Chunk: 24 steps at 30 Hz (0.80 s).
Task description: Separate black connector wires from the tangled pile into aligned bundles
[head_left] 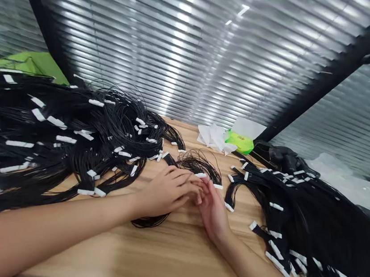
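My left hand and my right hand meet over the middle of the table, fingertips together. Both are closed on one bundle of thin black wires, a wire harness. At my right fingertips shows its white connector. The harness loops out behind my fingers, and some black wires come out below my left hand. My left fingers hide part of the grip. Just beyond my right fingers is another white connector.
A large heap of black wire harnesses with white connectors covers the left. Another pile lies at the right. Farther back are white paper and a bright green packet, before a corrugated metal wall. The wooden table lies beneath.
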Each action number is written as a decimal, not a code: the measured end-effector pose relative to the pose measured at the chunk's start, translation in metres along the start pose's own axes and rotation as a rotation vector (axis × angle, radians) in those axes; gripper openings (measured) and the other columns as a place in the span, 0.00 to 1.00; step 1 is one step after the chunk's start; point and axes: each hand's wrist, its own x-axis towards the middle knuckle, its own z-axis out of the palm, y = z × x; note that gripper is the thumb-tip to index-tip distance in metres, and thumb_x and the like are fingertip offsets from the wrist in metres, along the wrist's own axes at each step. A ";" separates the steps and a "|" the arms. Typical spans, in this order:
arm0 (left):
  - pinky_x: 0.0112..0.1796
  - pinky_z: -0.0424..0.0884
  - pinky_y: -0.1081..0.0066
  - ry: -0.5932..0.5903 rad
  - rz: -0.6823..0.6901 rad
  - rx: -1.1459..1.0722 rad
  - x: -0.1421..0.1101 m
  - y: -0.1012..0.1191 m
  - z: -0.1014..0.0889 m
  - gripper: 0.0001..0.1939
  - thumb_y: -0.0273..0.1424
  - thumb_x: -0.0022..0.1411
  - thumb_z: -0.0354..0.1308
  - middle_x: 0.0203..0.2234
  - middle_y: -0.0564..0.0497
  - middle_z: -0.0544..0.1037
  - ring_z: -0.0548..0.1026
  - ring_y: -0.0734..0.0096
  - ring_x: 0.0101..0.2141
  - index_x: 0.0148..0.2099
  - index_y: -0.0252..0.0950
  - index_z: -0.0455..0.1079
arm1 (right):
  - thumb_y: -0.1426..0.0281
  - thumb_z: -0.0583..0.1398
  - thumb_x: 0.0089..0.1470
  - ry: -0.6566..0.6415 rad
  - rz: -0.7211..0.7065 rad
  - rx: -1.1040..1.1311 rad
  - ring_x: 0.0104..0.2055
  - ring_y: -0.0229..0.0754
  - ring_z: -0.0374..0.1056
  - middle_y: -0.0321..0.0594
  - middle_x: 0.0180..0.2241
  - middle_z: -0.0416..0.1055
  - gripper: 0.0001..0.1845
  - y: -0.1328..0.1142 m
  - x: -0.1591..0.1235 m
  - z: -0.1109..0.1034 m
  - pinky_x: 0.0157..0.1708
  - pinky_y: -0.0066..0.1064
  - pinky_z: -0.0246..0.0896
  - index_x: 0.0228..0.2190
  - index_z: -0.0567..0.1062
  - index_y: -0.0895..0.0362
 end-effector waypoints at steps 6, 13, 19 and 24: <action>0.43 0.67 0.65 0.210 -0.530 -0.333 0.003 -0.006 0.002 0.22 0.33 0.60 0.56 0.47 0.49 0.71 0.72 0.67 0.40 0.56 0.40 0.58 | 0.56 0.64 0.46 -0.091 0.004 -0.168 0.20 0.33 0.58 0.40 0.32 0.76 0.17 0.003 0.000 -0.001 0.21 0.27 0.54 0.32 0.77 0.57; 0.36 0.71 0.70 0.406 -0.747 -0.550 -0.001 -0.032 0.015 0.16 0.29 0.60 0.52 0.52 0.50 0.62 0.69 0.79 0.29 0.52 0.41 0.62 | 0.58 0.65 0.45 0.003 0.103 -0.053 0.26 0.36 0.68 0.38 0.42 0.77 0.17 -0.012 0.008 -0.002 0.23 0.27 0.63 0.35 0.72 0.53; 0.54 0.64 0.63 0.264 -0.760 -0.523 -0.006 -0.033 0.025 0.15 0.27 0.56 0.56 0.55 0.49 0.61 0.69 0.65 0.50 0.47 0.41 0.66 | 0.67 0.63 0.44 0.136 0.003 -0.174 0.23 0.34 0.69 0.32 0.33 0.79 0.15 -0.017 0.031 -0.014 0.22 0.24 0.63 0.37 0.70 0.51; 0.61 0.53 0.57 0.233 -0.723 -0.553 -0.005 -0.031 0.026 0.19 0.24 0.55 0.55 0.58 0.48 0.61 0.56 0.60 0.62 0.49 0.42 0.65 | 0.70 0.62 0.44 0.040 0.201 -0.325 0.17 0.34 0.63 0.34 0.21 0.73 0.05 -0.031 0.040 0.000 0.17 0.25 0.61 0.25 0.69 0.55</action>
